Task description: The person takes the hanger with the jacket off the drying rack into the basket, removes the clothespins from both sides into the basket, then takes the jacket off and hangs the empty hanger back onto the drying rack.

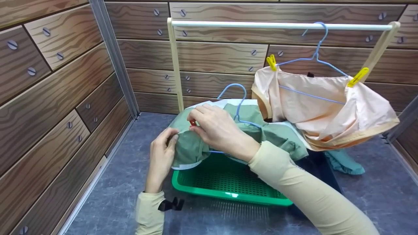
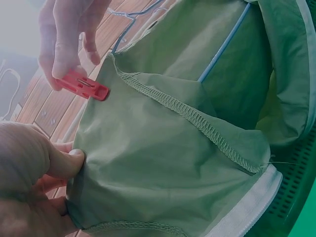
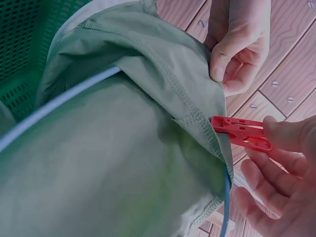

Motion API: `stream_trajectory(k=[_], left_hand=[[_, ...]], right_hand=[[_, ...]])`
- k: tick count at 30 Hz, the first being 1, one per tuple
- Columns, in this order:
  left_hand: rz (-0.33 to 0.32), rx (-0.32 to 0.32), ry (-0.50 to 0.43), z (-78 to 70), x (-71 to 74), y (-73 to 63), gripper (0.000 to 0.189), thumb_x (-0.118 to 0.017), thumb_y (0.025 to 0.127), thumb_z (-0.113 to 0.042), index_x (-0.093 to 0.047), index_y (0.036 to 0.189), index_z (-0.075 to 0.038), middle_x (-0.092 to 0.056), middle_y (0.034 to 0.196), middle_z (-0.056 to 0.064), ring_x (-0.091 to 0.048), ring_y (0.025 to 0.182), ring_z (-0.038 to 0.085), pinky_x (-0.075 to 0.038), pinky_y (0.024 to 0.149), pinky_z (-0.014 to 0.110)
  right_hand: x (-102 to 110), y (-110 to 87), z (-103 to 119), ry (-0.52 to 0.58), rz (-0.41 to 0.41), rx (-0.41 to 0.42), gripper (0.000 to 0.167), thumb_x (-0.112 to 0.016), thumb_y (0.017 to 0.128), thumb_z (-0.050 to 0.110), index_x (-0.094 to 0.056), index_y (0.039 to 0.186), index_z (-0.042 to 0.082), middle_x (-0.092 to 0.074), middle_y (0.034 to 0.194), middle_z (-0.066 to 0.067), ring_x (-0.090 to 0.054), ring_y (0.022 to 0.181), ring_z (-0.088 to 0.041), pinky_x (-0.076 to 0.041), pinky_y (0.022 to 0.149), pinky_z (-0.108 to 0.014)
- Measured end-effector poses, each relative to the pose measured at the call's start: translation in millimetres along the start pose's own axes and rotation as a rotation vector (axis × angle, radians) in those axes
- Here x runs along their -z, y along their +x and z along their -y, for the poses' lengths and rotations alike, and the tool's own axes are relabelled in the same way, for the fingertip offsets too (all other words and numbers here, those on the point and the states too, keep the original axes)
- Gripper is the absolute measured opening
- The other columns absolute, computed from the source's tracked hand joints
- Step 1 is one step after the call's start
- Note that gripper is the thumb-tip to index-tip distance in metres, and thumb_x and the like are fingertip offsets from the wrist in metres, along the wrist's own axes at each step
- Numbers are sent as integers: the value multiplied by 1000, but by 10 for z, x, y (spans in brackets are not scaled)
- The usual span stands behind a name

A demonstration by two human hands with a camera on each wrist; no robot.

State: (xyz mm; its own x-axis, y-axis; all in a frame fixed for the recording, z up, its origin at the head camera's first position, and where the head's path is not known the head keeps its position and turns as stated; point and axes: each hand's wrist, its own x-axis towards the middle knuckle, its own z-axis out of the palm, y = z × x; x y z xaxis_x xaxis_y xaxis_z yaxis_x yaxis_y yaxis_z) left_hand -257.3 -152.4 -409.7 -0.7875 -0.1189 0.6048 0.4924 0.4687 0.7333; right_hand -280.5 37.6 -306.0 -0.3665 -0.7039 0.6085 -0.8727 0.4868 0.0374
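Note:
A green garment (image 1: 192, 143) with white trim and exposed seams lies over a blue hanger (image 1: 241, 98). My left hand (image 1: 161, 151) pinches the garment's edge between thumb and fingers. Slightly above it, my right hand (image 1: 218, 129) pinches a red clothespin (image 3: 241, 132) by its tail end. In the right wrist view, the clothespin's nose sits on the garment's edge by the hanger's shoulder. The left wrist view also shows the red clothespin (image 2: 83, 85) at that edge. Beneath the garment stands a green basket (image 1: 232, 195), partly covered.
A peach garment (image 1: 313, 111) hangs from a rack's white bar (image 1: 281, 25) on another blue hanger (image 1: 316, 55), with yellow clothespins (image 1: 358, 77) at both shoulders. Beside the basket lies a teal cloth (image 1: 346, 162). Wood-patterned walls (image 1: 140, 54) enclose the space.

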Motion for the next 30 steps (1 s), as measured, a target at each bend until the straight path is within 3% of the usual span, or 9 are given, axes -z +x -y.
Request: stream_trajectory(k=[11,19,24,30], left_hand=[[-10,-31,25,-28,-18,-7,12,-61,96,-1,-70,96,-9,-64,90,0,-55,75,14,-45,69,34],[-22,-21,27,-19,-22,-31,11,-61,96,-3,-70,99,-9,-64,91,1,-55,76,14,-45,69,33],[-31,-21,25,-17,-21,-30,11,-61,97,-4,-70,100,-10,-64,92,0,-55,77,14,-45,70,33],[-25,-11,21,-27,-18,-25,12,-60,97,-5,-70,100,-11,-64,94,-1,-56,80,13,-45,71,34]], right_hand=[[58,-69,58,44,-119,19,13,-74,89,16,-62,94,11,-61,92,1,-58,91,-16,-48,77,-34],[174,-183,89,68,-141,0,15,-76,88,15,-63,96,12,-59,89,3,-55,84,-14,-46,73,-32],[319,-312,91,139,-147,-22,15,-74,89,17,-65,101,13,-63,96,3,-58,90,-13,-47,77,-32],[494,-605,45,248,-185,-69,20,-74,89,14,-68,108,13,-66,104,5,-58,98,-10,-47,84,-28]])
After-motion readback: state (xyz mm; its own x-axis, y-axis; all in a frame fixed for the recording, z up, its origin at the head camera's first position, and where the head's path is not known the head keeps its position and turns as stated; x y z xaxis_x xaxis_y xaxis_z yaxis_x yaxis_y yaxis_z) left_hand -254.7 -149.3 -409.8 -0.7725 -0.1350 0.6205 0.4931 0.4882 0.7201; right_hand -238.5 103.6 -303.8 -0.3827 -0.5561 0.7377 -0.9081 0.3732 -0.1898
